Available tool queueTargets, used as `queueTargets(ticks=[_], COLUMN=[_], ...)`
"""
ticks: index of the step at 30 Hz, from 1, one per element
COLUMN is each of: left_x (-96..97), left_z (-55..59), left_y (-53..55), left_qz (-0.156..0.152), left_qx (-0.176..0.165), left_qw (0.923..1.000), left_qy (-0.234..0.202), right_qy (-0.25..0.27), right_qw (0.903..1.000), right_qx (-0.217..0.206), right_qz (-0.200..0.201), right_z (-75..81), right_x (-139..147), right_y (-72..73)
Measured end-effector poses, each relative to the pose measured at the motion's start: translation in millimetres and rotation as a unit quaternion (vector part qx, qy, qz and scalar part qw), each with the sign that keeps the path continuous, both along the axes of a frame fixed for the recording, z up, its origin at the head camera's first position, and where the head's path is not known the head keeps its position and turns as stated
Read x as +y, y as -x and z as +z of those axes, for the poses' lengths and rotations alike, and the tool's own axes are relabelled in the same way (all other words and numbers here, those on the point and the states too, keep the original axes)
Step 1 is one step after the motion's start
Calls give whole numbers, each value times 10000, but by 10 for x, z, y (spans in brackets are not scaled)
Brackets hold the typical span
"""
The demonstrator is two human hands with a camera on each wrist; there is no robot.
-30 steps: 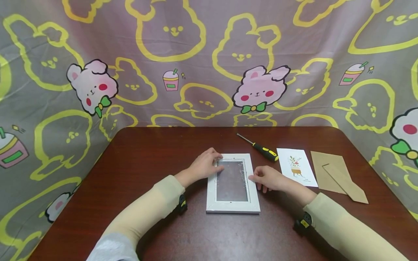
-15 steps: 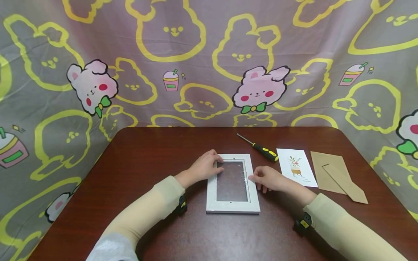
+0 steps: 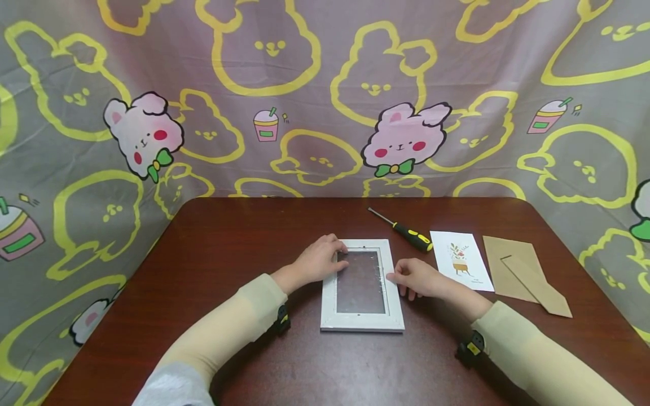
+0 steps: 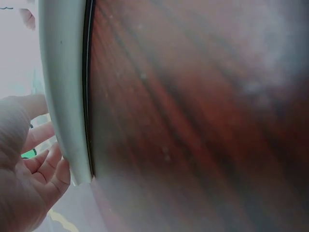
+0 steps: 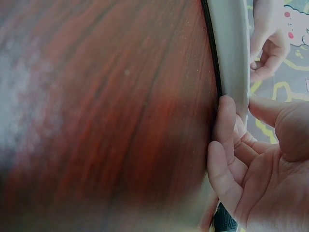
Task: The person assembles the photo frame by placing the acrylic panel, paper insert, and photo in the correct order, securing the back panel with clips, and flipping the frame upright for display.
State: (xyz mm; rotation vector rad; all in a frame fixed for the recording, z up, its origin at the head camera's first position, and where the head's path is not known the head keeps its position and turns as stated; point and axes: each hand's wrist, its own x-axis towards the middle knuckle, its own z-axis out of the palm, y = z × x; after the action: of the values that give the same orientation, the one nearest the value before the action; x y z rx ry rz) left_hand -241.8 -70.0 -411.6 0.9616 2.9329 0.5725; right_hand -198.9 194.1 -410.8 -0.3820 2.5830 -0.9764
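Observation:
A white picture frame (image 3: 363,323) lies on the brown table, with a clear pane (image 3: 360,285) in its opening. My left hand (image 3: 320,258) holds the frame's upper left side, thumb and a finger reaching over the inner edge. In the left wrist view, the other fingers (image 4: 53,166) curl against the frame's outer side. On the opposite long side, my right hand (image 3: 418,276) holds the border between thumb and curled fingers. The right wrist view shows its fingertips (image 5: 226,108) against the frame's outer edge (image 5: 231,48).
Behind the right hand lies a yellow-and-black screwdriver (image 3: 413,235). A white card with a printed plant (image 3: 461,260) is to its right, beside a brown backing board (image 3: 508,242) with a stand leg (image 3: 540,287). A patterned curtain (image 3: 315,73) surrounds the table (image 3: 244,237).
Both hands and the frame stay almost still. The bright glints along the pane's right edge have shrunk since one second ago. The curtain at the far right has shifted outward.

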Motion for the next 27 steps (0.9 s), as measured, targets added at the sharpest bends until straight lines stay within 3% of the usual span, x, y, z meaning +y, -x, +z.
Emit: queueTargets(ticks=[7, 12, 27], left_x=[-78, -121, -100], left_z=[-6, 33, 88], left_y=[-73, -124, -150], left_qz=[-415, -638, -653], left_qx=[245, 174, 170], left_qw=[9968, 9935, 9917], left_qy=[639, 923, 1092], right_qy=[-39, -77, -70], right_qw=[10000, 9999, 10000], right_qx=[-54, -67, -36], right_qz=[-19, -49, -45], right_z=[-3, 4, 6], right_x=[-16, -11, -8], right_y=[6, 13, 6])
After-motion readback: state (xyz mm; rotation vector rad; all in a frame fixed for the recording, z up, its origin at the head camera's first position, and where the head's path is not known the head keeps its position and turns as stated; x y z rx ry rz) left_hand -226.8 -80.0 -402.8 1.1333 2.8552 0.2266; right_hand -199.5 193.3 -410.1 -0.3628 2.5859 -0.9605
